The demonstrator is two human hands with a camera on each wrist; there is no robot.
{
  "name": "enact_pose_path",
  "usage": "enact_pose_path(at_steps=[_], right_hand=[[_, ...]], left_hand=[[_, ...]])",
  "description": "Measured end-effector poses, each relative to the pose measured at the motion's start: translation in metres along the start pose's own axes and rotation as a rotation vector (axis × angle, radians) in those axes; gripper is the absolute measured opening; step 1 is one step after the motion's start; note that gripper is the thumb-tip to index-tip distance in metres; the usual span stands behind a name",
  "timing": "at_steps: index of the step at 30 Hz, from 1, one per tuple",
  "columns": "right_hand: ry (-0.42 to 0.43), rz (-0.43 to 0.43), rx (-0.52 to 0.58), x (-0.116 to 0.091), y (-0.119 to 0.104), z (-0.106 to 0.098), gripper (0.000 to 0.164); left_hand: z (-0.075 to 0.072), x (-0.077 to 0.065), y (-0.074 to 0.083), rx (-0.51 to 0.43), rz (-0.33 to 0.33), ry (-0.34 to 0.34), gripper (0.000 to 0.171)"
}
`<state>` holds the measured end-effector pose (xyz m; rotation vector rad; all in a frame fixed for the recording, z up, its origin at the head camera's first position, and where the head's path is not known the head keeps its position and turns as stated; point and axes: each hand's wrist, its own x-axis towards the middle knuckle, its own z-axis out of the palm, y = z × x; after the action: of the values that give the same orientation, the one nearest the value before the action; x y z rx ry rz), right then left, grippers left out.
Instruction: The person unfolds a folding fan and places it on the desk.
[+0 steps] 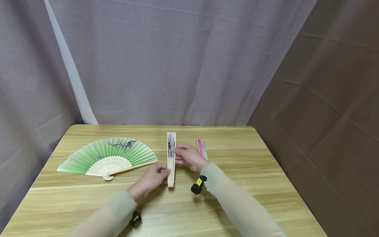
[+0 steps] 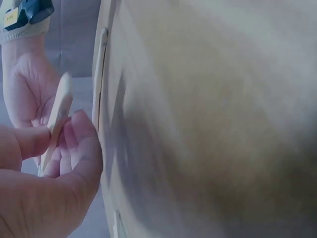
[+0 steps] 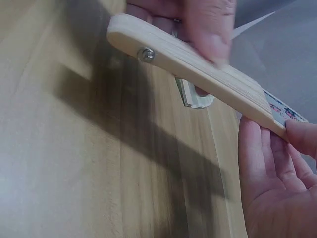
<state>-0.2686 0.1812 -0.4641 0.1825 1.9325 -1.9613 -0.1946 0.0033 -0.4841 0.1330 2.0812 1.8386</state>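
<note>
Both hands hold a folded hand fan (image 1: 171,163) above the table, its pale wooden ribs closed together and grey printed paper at the far end. My left hand (image 1: 151,180) pinches the wooden part low down, thumb on one side and fingers on the other, as the left wrist view also shows. Higher up, around where the paper meets the ribs, my right hand (image 1: 189,156) grips it between thumb and fingers. A metal rivet (image 3: 146,54) shows at the rounded wooden end in the right wrist view. The fan casts a shadow on the tabletop.
A green fan (image 1: 139,158) lies spread open at left, with a dark branch print and pale ribs. Beyond my right hand lies a folded fan with a pink end (image 1: 202,147), partly hidden by that hand. Grey curtains (image 1: 177,65) stand behind the wooden table (image 1: 251,197).
</note>
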Motion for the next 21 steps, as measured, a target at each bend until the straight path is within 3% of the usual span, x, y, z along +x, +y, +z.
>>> enact_pose_path(at_steps=[6, 21], right_hand=[[-0.017, -0.005, -0.012, -0.002, 0.001, 0.006, 0.036], [-0.093, -0.046, -0.032, -0.006, 0.002, 0.008, 0.034]], left_hand=[[-0.005, 0.007, 0.007, -0.039, 0.026, 0.072, 0.017], [-0.009, 0.008, 0.013, -0.091, 0.028, 0.097, 0.014]])
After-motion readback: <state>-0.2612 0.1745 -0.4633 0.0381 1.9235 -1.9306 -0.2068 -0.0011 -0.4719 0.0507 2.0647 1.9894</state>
